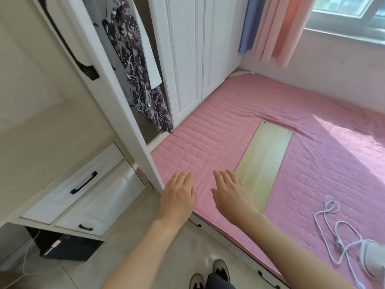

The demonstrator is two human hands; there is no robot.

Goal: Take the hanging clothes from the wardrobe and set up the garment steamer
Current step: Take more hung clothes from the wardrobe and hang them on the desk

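While both hands hover over the near corner of the pink bed (229, 126), my left hand (177, 195) and right hand (231, 195) are flat-fingered and empty. The clothes hang untouched in the open wardrobe (116, 101), well apart from the hands: patterned dress (143, 84), white garment (151, 59) beside it. I judge them light, limp and slippery, so grab the hangers up top, which are out of view. The probable steamer (375, 257) and its cord (333, 236) lie on the bed.
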